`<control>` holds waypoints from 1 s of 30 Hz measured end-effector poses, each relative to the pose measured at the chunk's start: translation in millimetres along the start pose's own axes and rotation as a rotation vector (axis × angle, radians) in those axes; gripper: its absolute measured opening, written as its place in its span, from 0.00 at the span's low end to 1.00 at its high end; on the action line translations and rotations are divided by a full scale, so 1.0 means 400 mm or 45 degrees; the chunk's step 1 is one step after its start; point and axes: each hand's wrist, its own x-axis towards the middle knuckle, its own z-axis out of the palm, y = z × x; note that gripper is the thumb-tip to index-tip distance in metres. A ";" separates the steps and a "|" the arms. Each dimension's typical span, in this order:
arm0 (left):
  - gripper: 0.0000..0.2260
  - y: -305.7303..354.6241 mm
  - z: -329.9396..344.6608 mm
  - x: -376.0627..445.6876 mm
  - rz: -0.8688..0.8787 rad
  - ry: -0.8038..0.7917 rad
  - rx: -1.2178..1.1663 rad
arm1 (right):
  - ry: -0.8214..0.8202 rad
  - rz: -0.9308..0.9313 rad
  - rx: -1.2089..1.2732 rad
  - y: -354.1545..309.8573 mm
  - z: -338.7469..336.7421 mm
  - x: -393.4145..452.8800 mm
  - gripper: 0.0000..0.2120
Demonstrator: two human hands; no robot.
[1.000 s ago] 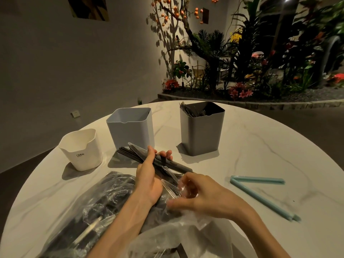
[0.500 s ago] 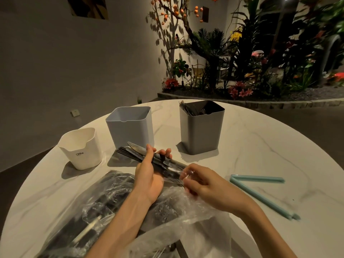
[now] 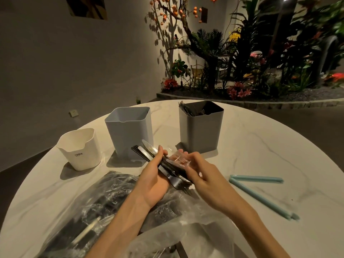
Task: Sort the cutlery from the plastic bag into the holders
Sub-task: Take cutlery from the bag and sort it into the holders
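Observation:
My left hand (image 3: pixel 155 180) grips a bundle of dark-handled knives (image 3: pixel 149 152), blades pointing up and left toward the holders. My right hand (image 3: pixel 200 174) pinches a clear plastic sleeve (image 3: pixel 179 158) over the bundle's near end. The crumpled clear plastic bag (image 3: pixel 104 207) lies under both forearms with more cutlery inside. Three holders stand behind: a small white holder (image 3: pixel 80 148) at the left, a light grey-blue holder (image 3: pixel 129 132) in the middle, and a dark grey holder (image 3: pixel 201 127) at the right with cutlery inside.
An open teal bag clip (image 3: pixel 258 187) lies on the white marble table (image 3: pixel 270 146) to the right. The round table's edge curves off at left and far right. Planted greenery stands beyond the table.
Both hands rose slightly from the bag. My right hand moved up along the bundle, drawing the clear sleeve toward the knife blades.

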 end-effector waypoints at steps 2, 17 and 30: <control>0.12 -0.001 0.003 -0.007 -0.034 -0.025 0.033 | -0.024 0.029 -0.113 -0.001 0.014 -0.001 0.08; 0.16 -0.014 -0.002 -0.010 -0.196 0.008 0.327 | -0.046 0.090 -0.394 0.019 0.020 0.006 0.06; 0.12 -0.010 0.018 -0.034 -0.200 -0.050 0.345 | -0.038 0.028 -0.556 -0.002 0.023 0.001 0.14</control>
